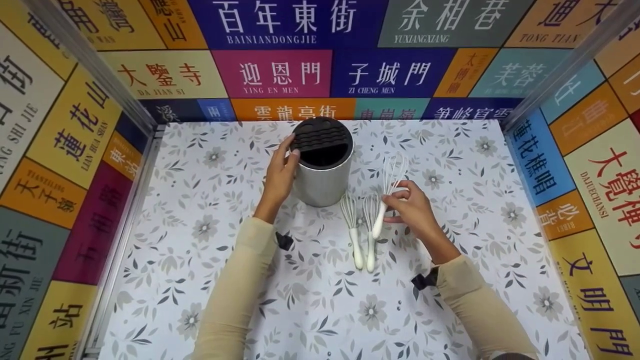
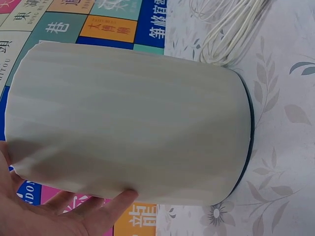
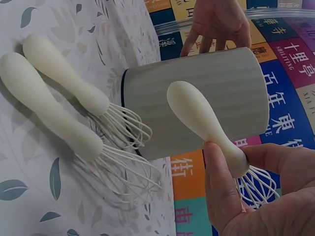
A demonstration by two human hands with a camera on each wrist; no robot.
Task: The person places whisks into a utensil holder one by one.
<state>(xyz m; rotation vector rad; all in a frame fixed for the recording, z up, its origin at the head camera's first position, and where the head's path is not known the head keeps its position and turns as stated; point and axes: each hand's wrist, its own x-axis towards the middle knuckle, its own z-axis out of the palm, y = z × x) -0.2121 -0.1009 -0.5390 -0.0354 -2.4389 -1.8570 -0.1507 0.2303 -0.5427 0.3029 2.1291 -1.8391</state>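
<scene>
In the head view a grey cylindrical utensil holder (image 1: 322, 182) stands upright, its black lid part ridged slats and part opening. My left hand (image 1: 281, 175) rests against the holder's left side near the rim, fingers fairly straight. My right hand (image 1: 412, 205) pinches a whisk (image 1: 380, 217) between thumb and fingers where the white handle meets the wires. This whisk is held wires up, handle down, right of the holder. Two more whisks, a left one (image 1: 355, 245) and a right one (image 1: 370, 250), lie side by side before the holder, handles toward me.
The table (image 1: 310, 320) has a white cloth with grey flowers and leaves. Panels of coloured lettered tiles (image 1: 280, 72) enclose it at the back and both sides. Metal frame posts (image 1: 135, 107) stand at the back corners.
</scene>
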